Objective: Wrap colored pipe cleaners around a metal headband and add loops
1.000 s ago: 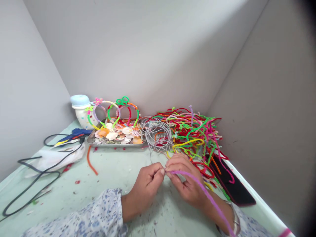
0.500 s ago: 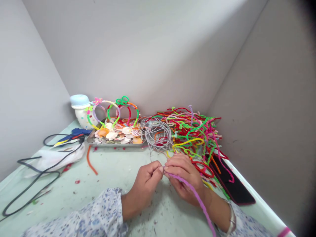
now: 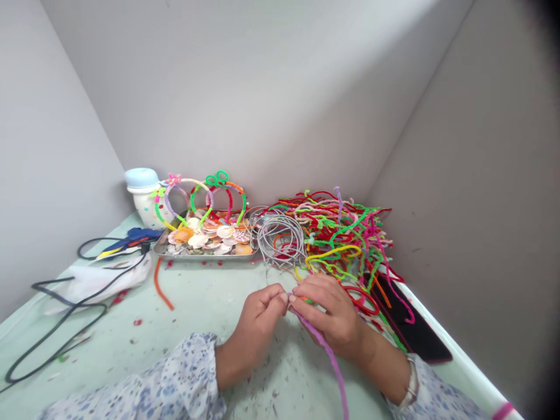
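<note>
Looking down into a corner of smooth grey walls, and here's a pale green tabletop flecked with scraps! Banked against the far corner, a great tangled heap of fuzzy chenille pipe cleaners, twisted red, green, pink and yellow, with a coil of thin grey wire at its left side. Just beside it, a steel tray piled with scallop shells, and rising from that tray, pipe-cleaner-wrapped headbands topped with little loops. Behind them, a speckled white ceramic pot under a pale blue lid. Out to the left, a blue glue gun, its black cord snaking past a crumpled white plastic bag. To the right, a black phone lies under the heap's edge. And front and centre, the left hand and right hand, both closed, fingertips pinching a purple pipe cleaner near its tip, its fuzzy length drooping down toward the tabletop's near edge!
</note>
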The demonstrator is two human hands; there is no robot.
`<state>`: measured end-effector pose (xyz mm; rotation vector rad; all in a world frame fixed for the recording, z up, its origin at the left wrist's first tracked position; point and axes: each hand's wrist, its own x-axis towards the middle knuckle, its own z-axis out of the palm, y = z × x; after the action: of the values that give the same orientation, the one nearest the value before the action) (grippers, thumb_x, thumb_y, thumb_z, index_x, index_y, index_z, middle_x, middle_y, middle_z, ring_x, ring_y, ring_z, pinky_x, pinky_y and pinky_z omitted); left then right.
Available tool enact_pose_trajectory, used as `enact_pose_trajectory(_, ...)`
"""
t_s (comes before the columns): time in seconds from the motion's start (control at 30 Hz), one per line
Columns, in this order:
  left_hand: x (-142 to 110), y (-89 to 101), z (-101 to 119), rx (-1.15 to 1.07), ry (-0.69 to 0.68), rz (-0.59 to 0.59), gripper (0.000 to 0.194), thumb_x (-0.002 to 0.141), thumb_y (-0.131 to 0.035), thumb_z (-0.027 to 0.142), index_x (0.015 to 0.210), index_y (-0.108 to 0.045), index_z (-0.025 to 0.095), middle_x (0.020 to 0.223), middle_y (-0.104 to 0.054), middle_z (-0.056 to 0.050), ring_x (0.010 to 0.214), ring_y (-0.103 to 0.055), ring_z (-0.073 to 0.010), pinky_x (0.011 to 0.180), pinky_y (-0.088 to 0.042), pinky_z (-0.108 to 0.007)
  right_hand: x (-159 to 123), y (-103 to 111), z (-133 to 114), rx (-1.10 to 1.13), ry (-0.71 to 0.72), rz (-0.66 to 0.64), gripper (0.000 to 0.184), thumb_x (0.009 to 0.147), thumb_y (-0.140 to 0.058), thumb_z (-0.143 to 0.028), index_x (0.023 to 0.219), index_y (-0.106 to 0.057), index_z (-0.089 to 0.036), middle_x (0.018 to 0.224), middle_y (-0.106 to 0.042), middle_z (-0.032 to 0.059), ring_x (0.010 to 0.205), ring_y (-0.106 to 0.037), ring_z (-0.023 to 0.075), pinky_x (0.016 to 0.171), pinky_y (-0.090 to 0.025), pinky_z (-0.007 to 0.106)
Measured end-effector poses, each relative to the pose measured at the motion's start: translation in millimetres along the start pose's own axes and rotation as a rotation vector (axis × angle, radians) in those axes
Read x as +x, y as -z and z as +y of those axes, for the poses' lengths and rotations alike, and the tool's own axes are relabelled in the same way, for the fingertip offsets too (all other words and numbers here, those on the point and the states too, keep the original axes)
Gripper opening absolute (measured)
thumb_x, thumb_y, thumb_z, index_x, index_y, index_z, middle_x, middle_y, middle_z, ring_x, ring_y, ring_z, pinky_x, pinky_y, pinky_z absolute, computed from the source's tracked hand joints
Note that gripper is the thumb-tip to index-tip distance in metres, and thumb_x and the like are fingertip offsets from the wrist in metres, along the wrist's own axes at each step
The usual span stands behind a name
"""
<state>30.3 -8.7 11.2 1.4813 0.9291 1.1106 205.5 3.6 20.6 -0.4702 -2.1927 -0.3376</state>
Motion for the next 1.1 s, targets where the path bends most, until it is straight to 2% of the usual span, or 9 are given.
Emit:
enact_pose_trajectory(0.57,3,0.6,-4,-0.158,0.050,-0.011,0.026,0.084,-0.045,0.025,0.060,-0.039,0.018,0.059,-0.032,0.004,0.059,-0.030,-0.0111,0.057,-0.028,-0.024,-5,-3,0,-0.076,0.000,-0.003,0.025,0.084,-0.057,-0.008,0.107,-0.061,-0.016,0.096,-0.066,0.0096,0.095,-0.058,0.0207,0.085,-0.047,0.039)
enact_pose_trajectory(0.87,4,0.3,4,-0.177,0.055,-0.005,0.029,0.083,-0.045,0.027,0.057,-0.037,0.019,0.057,-0.032,0.004,0.057,-0.030,-0.0112,0.056,-0.028,-0.023,-2,-2,-2,-0.084,-0.025,0.049,0.024,0.085,-0.056,-0.011,0.107,-0.063,-0.017,0.096,-0.065,0.0096,0.094,-0.058,0.0211,0.085,-0.047,0.039)
enact_pose_trajectory(1.1,5,1.3,0,-0.132,0.065,-0.024,0.029,0.085,-0.044,0.029,0.058,-0.038,0.018,0.058,-0.031,0.004,0.057,-0.029,-0.0109,0.055,-0.026,-0.023,-10,-8,-2,-0.048,-0.096,0.087,0.025,0.084,-0.058,-0.014,0.108,-0.061,-0.021,0.100,-0.064,0.0087,0.095,-0.058,0.0218,0.084,-0.048,0.040)
